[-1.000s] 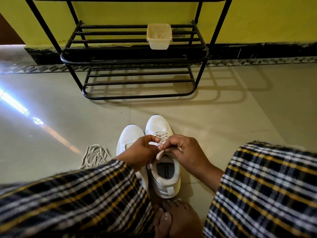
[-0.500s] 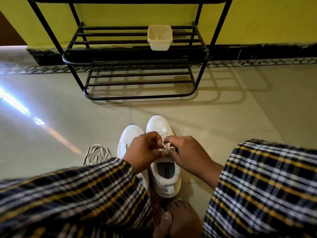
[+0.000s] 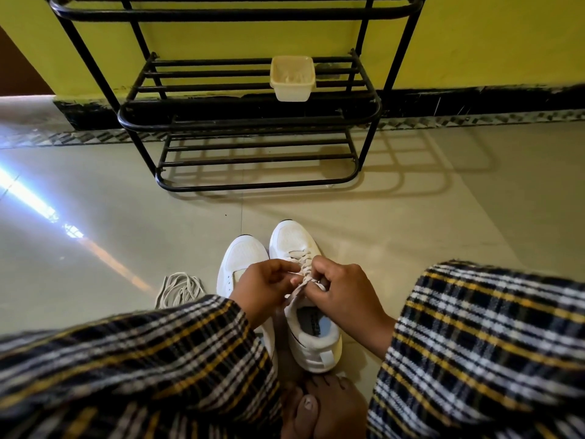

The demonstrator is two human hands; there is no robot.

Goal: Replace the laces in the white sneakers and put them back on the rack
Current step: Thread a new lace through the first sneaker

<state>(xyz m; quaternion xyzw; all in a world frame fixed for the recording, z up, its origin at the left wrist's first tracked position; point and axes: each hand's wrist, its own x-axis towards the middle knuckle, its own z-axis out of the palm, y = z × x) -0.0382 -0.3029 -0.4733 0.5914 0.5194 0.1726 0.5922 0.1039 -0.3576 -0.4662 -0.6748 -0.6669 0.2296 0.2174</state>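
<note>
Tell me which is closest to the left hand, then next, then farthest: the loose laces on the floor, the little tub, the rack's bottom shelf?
From the left hand:
1. Loose laces, on the floor to its left.
2. Bottom shelf, ahead.
3. Tub, on the shelf above, nearer the wall.

Yellow wall (image 3: 221, 36), glossy tiled floor (image 3: 411, 217)

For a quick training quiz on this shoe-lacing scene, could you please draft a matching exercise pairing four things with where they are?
Things:
1. cream square plastic tub
2. loose bundle of off-white laces
3. laced white sneaker
4. unlaced white sneaker

Places:
A. on the floor, left of both sneakers
B. under both hands, which pinch its lace
C. on the black metal rack's middle shelf
D. between the lace bundle and the other sneaker

Pairs: 1-C, 2-A, 3-B, 4-D
</note>
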